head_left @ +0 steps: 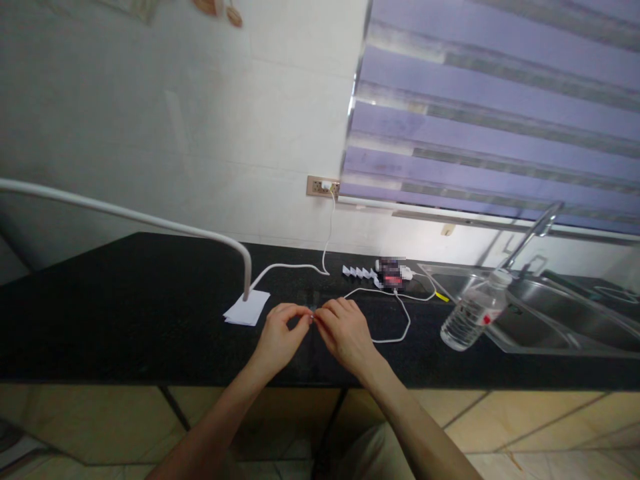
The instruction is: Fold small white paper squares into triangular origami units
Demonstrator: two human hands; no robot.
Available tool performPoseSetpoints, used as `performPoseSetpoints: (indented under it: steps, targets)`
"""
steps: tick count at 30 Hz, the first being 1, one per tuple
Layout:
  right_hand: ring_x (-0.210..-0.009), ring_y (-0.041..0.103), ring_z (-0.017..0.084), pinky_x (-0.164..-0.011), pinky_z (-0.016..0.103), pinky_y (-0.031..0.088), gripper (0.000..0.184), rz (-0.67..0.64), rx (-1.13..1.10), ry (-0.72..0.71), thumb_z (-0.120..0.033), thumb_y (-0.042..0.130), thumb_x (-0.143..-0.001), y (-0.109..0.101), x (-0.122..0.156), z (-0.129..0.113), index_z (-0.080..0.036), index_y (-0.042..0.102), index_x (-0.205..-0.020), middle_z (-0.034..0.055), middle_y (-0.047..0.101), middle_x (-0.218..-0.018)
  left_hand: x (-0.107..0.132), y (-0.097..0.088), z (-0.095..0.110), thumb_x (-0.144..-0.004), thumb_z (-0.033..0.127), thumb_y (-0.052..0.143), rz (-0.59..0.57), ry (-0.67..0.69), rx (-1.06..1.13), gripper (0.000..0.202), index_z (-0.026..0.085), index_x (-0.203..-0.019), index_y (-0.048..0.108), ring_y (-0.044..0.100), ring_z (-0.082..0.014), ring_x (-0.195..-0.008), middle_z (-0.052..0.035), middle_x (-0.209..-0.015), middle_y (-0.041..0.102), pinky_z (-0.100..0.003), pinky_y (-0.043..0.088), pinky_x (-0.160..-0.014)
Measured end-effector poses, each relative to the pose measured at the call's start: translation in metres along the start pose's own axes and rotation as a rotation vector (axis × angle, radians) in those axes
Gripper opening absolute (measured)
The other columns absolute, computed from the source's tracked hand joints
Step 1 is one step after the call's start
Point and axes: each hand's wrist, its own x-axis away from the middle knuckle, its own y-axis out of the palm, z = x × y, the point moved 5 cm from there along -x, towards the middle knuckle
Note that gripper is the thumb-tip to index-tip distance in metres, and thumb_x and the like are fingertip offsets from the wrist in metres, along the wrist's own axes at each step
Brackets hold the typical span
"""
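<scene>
Over the front half of the black counter, my left hand (281, 337) and my right hand (347, 335) meet fingertip to fingertip. Both are closed in a pinch on a tiny whitish piece (312, 317), mostly hidden by the fingers; its kind is too small to make out. Left of my hands lies a small stack of white paper sheets (253, 309). Beyond my right hand, a row of small folded white paper pieces (357, 273) runs up to a blurred-out dark device (393, 273).
A white cable runs from the wall socket (320, 187) across the black counter (125, 313). To the right stand a clear water bottle (473, 313) and a steel sink (537, 327) with a tall faucet (545, 221). A white rod (150, 217) arches in from the left above the paper.
</scene>
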Motion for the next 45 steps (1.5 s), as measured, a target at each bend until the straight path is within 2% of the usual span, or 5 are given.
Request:
performPoseSetpoints:
  steps: [8, 19, 29, 36, 45]
  targets:
    - [-0.080, 0.043, 0.018, -0.070, 0.032, 0.032, 0.014, -0.023, -0.013, -0.003, -0.020, 0.043, -0.087, -0.005, -0.002, -0.002, -0.017, 0.057, -0.085, 0.0057, 0.055, -0.083, 0.000, 0.000, 0.002, -0.071, 0.021, 0.055, 0.028, 0.013, -0.020, 0.008, 0.018, -0.069, 0.063, 0.059, -0.0172, -0.077, -0.0028, -0.075, 0.065, -0.032, 0.046, -0.075]
    - [-0.081, 0.044, 0.017, -0.071, 0.033, 0.033, 0.020, -0.014, -0.075, -0.006, -0.023, 0.041, -0.089, -0.004, 0.001, 0.001, -0.017, 0.059, -0.081, 0.0057, 0.057, -0.083, 0.004, 0.001, 0.013, -0.077, 0.020, 0.049, 0.043, 0.129, -0.064, 0.011, 0.019, -0.069, 0.057, 0.054, -0.0164, -0.079, -0.0018, -0.074, 0.060, -0.034, 0.042, -0.079]
    - [-0.082, 0.046, 0.017, -0.071, 0.032, 0.035, 0.017, -0.002, -0.102, 0.016, -0.024, 0.044, -0.088, -0.003, 0.002, 0.006, -0.018, 0.060, -0.086, 0.0057, 0.057, -0.086, 0.004, -0.001, 0.005, -0.076, 0.023, 0.051, 0.054, 0.104, -0.041, 0.011, 0.019, -0.070, 0.059, 0.055, -0.0170, -0.080, -0.0020, -0.075, 0.061, -0.034, 0.043, -0.078]
    - [-0.081, 0.047, 0.017, -0.072, 0.032, 0.036, 0.016, 0.012, -0.145, 0.027, -0.023, 0.044, -0.087, -0.006, 0.002, 0.008, -0.017, 0.059, -0.082, 0.0058, 0.057, -0.083, 0.004, 0.003, 0.001, -0.074, 0.023, 0.055, 0.022, 0.099, 0.005, 0.008, 0.020, -0.078, 0.062, 0.056, -0.0166, -0.082, -0.0024, -0.079, 0.063, -0.034, 0.044, -0.079]
    - [-0.080, 0.047, 0.017, -0.071, 0.031, 0.036, 0.015, 0.009, -0.182, 0.046, -0.023, 0.046, -0.086, -0.008, 0.000, 0.010, -0.017, 0.059, -0.079, 0.0049, 0.057, -0.080, 0.003, 0.001, 0.004, -0.074, 0.026, 0.056, 0.045, 0.098, 0.019, 0.009, 0.020, -0.072, 0.062, 0.058, -0.0167, -0.079, -0.0021, -0.076, 0.063, -0.033, 0.045, -0.076]
